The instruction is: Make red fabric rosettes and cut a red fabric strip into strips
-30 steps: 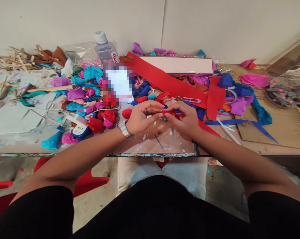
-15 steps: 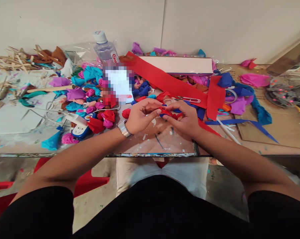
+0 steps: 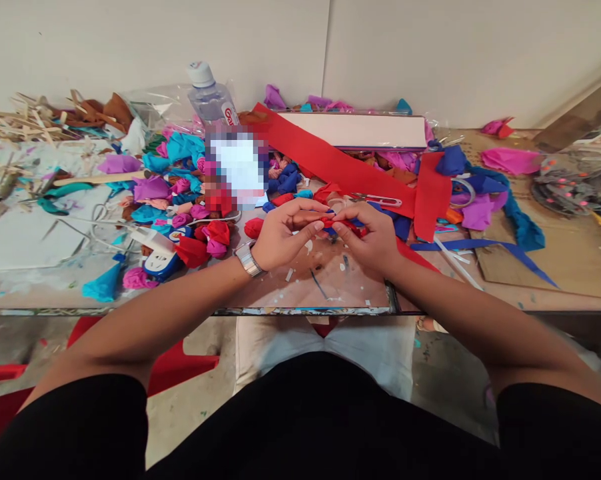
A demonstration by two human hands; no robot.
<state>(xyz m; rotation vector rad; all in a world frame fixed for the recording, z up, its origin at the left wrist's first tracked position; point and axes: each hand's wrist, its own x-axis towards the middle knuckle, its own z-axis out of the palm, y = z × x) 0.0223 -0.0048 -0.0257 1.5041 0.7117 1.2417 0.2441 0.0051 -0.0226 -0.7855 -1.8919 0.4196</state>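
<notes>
Over the table's front middle, a small piece of red crepe paper [image 3: 326, 223] is pinched between both hands. My left hand [image 3: 286, 233], with a metal watch on its wrist, grips its left end between thumb and fingers. Thumb and fingertips of my right hand [image 3: 370, 233] press on it from the right. Just behind the hands lie small scissors [image 3: 378, 199] and a long red paper strip [image 3: 340, 160]. A red paper bud [image 3: 253, 228] rests left of my left hand.
Paper flowers [image 3: 153, 188] in several colours, a power socket [image 3: 160, 257] with cables, and a blurred lit screen [image 3: 240, 170] are at left. A bottle [image 3: 210, 97] stands behind. At right are a tape roll [image 3: 465, 193], blue strip [image 3: 520, 257] and cardboard [image 3: 555, 267].
The thumb and fingers of my right hand have shifted slightly on the red paper, and less of it shows between the hands. My left hand stays nearly in place.
</notes>
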